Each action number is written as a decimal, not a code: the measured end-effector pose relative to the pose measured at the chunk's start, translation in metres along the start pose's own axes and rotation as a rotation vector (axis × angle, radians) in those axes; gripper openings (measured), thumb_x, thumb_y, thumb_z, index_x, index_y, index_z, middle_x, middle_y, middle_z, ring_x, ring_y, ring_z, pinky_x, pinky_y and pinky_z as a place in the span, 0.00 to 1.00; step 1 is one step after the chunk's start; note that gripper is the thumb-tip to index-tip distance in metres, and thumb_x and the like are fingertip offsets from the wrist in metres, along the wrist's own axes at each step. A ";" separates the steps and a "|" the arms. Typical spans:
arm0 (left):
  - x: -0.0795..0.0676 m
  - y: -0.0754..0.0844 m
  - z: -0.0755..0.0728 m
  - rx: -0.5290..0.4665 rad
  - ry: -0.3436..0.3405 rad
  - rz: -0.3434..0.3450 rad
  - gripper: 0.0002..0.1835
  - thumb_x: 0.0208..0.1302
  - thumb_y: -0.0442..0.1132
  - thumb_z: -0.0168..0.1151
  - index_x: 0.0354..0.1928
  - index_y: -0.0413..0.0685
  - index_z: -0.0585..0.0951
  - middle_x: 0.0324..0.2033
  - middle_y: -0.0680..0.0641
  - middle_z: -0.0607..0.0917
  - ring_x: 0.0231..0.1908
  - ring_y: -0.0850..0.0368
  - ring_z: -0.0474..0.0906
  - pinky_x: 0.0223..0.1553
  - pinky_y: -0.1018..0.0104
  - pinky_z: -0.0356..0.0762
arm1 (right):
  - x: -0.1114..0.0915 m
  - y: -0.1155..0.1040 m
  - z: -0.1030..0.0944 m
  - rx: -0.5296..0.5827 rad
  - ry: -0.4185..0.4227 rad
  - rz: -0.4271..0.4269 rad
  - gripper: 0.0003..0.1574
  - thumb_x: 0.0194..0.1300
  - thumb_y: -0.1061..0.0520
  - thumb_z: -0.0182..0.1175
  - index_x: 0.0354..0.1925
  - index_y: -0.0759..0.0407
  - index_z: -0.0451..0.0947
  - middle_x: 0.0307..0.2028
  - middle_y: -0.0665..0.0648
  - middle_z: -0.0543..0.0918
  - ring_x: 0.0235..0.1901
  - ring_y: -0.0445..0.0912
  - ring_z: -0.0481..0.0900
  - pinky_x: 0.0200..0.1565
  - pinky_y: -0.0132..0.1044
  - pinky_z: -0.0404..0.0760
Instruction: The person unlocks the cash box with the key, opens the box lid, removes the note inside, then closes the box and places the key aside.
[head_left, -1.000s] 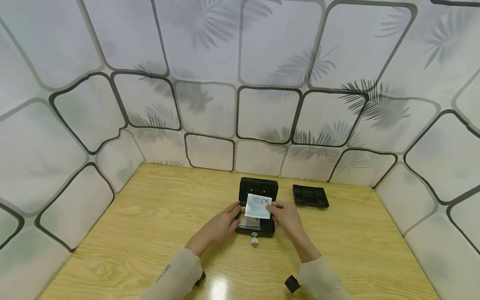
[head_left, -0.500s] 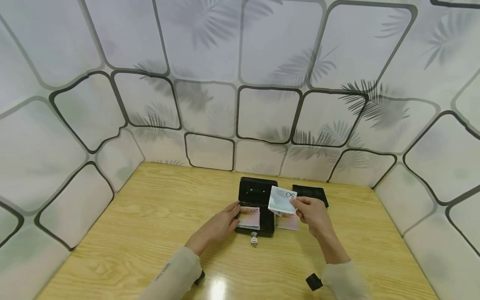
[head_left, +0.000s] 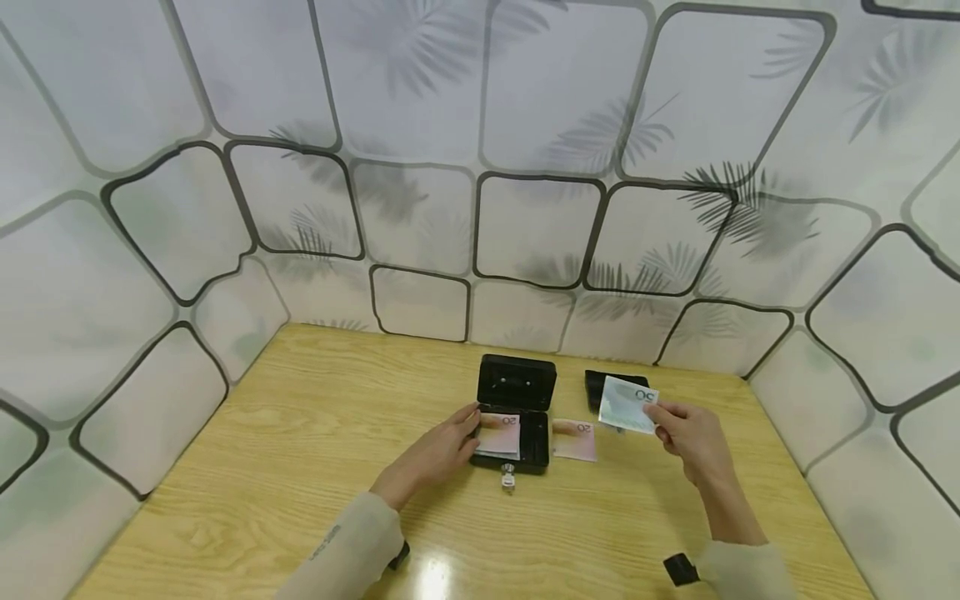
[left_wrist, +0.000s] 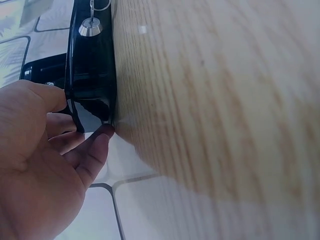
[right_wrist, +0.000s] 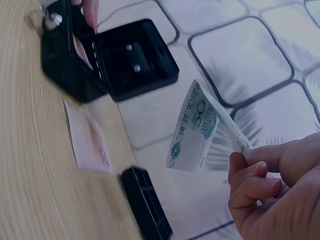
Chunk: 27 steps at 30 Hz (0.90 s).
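The folded 50 note (head_left: 622, 406) hung above the table (head_left: 300, 467), well to the right of the cash box (head_left: 517, 382), pinched by the right hand (head_left: 693, 442). The cash box stood with its lid raised, its left side gripped by the left hand (head_left: 441, 448). A pink 20 note (head_left: 501, 433) lay in its left part; a second pink note (head_left: 574, 440) lay just right of it. Farther right, the black tray (head_left: 595, 387) sat partly hidden behind the 50 note. A key (head_left: 508, 479) stuck out of the cash box's front.

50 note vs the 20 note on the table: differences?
Colour: the 50 note is greenish, the 20 note pinkish. Pose: the right hand pinches the 50 note in the air; the 20 note lies on the table beside the black box. Both are printed notes.
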<state>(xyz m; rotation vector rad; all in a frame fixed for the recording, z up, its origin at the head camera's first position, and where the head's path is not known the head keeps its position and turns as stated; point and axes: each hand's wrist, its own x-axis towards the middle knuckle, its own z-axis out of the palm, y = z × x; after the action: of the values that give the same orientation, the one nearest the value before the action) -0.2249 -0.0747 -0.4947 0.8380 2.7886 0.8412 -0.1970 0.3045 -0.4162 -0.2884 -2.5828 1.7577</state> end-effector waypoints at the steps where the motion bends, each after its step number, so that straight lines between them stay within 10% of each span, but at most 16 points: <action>1: 0.000 0.000 0.000 -0.001 0.000 -0.001 0.28 0.81 0.39 0.52 0.75 0.30 0.64 0.78 0.37 0.60 0.73 0.39 0.63 0.70 0.47 0.67 | -0.001 0.002 -0.005 -0.017 0.006 0.002 0.21 0.76 0.54 0.62 0.50 0.75 0.80 0.23 0.50 0.75 0.24 0.38 0.70 0.26 0.28 0.75; 17: -0.001 -0.001 0.000 0.010 0.012 0.011 0.28 0.81 0.38 0.52 0.75 0.30 0.64 0.77 0.36 0.61 0.73 0.39 0.63 0.70 0.46 0.67 | 0.009 0.046 -0.048 -0.253 0.054 0.088 0.27 0.73 0.54 0.63 0.54 0.80 0.79 0.24 0.47 0.76 0.23 0.40 0.68 0.23 0.32 0.68; 27: 0.000 0.001 0.000 0.001 0.008 0.010 0.28 0.81 0.38 0.52 0.75 0.29 0.64 0.77 0.35 0.61 0.73 0.38 0.63 0.70 0.46 0.67 | 0.021 0.063 -0.026 -0.356 0.020 0.043 0.25 0.72 0.56 0.64 0.51 0.81 0.81 0.50 0.75 0.83 0.40 0.54 0.79 0.34 0.36 0.78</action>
<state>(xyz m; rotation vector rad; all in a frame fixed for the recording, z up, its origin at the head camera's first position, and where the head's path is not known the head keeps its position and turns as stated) -0.2247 -0.0739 -0.4939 0.8507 2.7937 0.8469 -0.2054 0.3541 -0.4670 -0.3620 -2.8833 1.2865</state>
